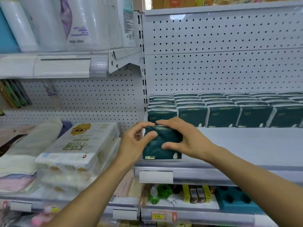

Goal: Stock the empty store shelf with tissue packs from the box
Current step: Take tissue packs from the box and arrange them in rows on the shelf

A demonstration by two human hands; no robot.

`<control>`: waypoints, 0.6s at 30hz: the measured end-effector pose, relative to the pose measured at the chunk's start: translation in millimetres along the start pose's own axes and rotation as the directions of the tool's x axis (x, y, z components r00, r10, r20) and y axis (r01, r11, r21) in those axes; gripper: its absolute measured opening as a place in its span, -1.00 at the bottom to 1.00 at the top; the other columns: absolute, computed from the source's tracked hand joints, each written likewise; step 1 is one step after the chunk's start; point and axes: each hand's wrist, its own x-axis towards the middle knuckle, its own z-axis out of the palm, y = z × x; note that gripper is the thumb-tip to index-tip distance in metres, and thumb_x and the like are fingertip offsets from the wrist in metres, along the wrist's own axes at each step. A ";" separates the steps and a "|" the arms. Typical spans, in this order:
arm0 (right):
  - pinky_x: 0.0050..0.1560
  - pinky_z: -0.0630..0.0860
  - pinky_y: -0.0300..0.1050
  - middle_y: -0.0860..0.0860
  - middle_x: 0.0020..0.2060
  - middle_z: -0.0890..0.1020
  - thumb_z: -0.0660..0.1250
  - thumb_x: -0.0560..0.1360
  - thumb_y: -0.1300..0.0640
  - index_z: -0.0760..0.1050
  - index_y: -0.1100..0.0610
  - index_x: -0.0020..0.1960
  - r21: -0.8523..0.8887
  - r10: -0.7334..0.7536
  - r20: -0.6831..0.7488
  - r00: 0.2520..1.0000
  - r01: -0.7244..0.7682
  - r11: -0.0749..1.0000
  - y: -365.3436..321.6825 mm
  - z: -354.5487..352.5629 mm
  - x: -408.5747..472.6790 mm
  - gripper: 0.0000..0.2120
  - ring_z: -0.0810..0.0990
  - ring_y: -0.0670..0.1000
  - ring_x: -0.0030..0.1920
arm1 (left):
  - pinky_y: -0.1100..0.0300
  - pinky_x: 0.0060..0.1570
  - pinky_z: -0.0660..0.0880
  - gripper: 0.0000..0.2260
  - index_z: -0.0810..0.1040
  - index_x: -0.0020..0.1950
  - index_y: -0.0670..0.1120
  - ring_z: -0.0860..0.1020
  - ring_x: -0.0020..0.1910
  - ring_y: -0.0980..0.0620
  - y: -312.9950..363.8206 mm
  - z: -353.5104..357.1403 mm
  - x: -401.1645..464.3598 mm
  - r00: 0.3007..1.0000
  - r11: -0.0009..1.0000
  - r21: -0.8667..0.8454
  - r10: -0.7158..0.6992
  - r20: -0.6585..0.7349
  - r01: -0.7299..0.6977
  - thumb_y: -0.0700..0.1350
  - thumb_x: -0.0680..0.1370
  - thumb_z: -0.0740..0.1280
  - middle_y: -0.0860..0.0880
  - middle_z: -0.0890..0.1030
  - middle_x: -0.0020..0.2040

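Pack gripped from both sides: left hand with curled fingers and thumb on its left edge, right hand with fingers over its top and thumb on its front. Stands on shelf, just before the back rows. Better to push straight back from fingertips, keep upright, close gap evenly, then release.

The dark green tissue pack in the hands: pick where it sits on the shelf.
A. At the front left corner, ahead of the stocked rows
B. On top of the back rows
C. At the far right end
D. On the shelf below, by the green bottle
A: the tissue pack, held between the left hand and right hand, stands at the shelf front left, ahead of the rows.
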 end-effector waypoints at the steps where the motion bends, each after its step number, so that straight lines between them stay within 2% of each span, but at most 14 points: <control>1: 0.17 0.46 -0.21 -0.17 0.13 0.50 0.50 0.40 -0.07 0.42 -0.16 0.37 0.014 0.011 -0.028 1.000 -0.011 1.000 5.6 -3.7 -6.7 -0.43 0.49 -0.15 0.16 | 0.31 -0.14 0.55 -0.81 0.64 0.03 0.04 0.63 -0.06 0.15 1.0 7.2 -0.3 1.000 1.000 0.005 0.015 0.027 -0.015 -0.21 0.49 0.45 0.11 0.68 -0.04; 3: 0.10 0.46 -0.22 -0.15 0.05 0.50 0.51 0.41 -0.01 0.48 -0.15 0.32 -0.013 0.022 -0.095 0.995 -0.024 1.000 22.5 -14.5 -21.0 -0.49 0.50 -0.13 0.08 | 0.23 -0.06 0.57 -0.81 0.61 0.10 0.15 0.61 0.01 0.12 -0.9 19.7 1.3 0.997 1.000 0.013 0.014 0.070 -0.015 -0.05 0.51 0.41 0.11 0.64 0.06; 5: 0.07 0.49 -0.14 -0.15 0.05 0.49 0.50 0.42 0.05 0.51 -0.13 0.30 -0.113 0.045 -0.160 0.986 -0.064 0.992 43.5 -28.6 -34.9 -0.53 0.48 -0.12 0.06 | 0.33 0.09 0.46 -0.73 0.50 0.21 0.25 0.51 0.14 0.28 -7.8 26.3 7.8 0.998 0.994 0.104 0.028 0.056 -0.034 0.10 0.51 0.34 0.22 0.51 0.18; 7: 0.05 0.54 -0.03 -0.12 0.07 0.48 0.49 0.43 0.08 0.51 -0.11 0.30 -0.207 0.069 -0.205 0.976 -0.112 0.972 65.3 -41.6 -44.8 -0.54 0.47 -0.07 0.07 | 0.38 0.27 0.27 -0.58 0.37 0.36 0.25 0.33 0.32 0.33 -16.9 29.3 20.0 0.997 0.957 0.281 0.072 0.025 -0.076 0.12 0.52 0.36 0.29 0.34 0.32; 10: 0.00 0.56 0.03 -0.07 0.12 0.47 0.48 0.45 0.11 0.50 -0.08 0.33 -0.313 0.064 -0.237 0.969 -0.139 0.940 89.9 -48.1 -45.6 -0.53 0.45 -0.03 0.09 | 0.23 0.39 0.04 -0.29 0.12 0.55 0.21 0.01 0.50 0.20 -31.4 31.9 44.8 0.997 0.819 0.569 0.062 0.040 -0.074 0.05 0.51 0.44 0.19 0.04 0.54; 12: -0.04 0.58 0.05 -0.02 0.17 0.48 0.47 0.45 0.16 0.49 -0.04 0.34 -0.394 0.040 -0.269 0.962 -0.148 0.907 99.2 -45.4 -37.4 -0.52 0.47 0.04 0.12 | 0.07 0.46 0.06 -0.17 -0.01 0.57 0.24 -0.13 0.54 0.13 -40.5 33.0 61.8 0.997 0.712 0.698 0.036 0.072 -0.076 0.04 0.49 0.47 0.18 -0.13 0.57; 14: -0.04 0.57 0.11 0.08 0.19 0.51 0.49 0.43 0.21 0.51 0.02 0.33 -0.503 -0.004 -0.297 0.955 -0.153 0.850 106.5 -41.2 -26.6 -0.51 0.51 0.15 0.12 | -0.08 0.50 0.07 -0.12 -0.07 0.57 0.26 -0.22 0.56 0.05 -48.8 34.1 74.5 0.993 0.647 0.756 0.011 0.119 -0.098 0.04 0.48 0.48 0.18 -0.22 0.57; 16: -0.04 0.55 0.15 0.15 0.17 0.54 0.53 0.36 0.24 0.54 0.08 0.28 -0.592 -0.061 -0.326 0.943 -0.153 0.791 113.7 -37.9 -18.1 -0.49 0.54 0.22 0.07 | -0.12 0.48 0.11 -0.13 -0.02 0.57 0.25 -0.23 0.57 0.00 -55.1 35.5 81.9 0.988 0.627 0.769 0.013 0.152 -0.126 0.02 0.47 0.49 0.16 -0.23 0.58; 18: 0.01 0.51 0.15 0.15 0.18 0.54 0.56 0.32 0.20 0.54 0.10 0.26 -0.647 -0.098 -0.353 0.931 -0.167 0.744 118.4 -35.5 -13.8 -0.48 0.52 0.22 0.12 | -0.08 0.47 0.14 -0.16 0.05 0.57 0.22 -0.18 0.57 0.01 -59.1 37.4 86.1 0.988 0.660 0.740 0.030 0.150 -0.132 -0.01 0.46 0.50 0.15 -0.20 0.58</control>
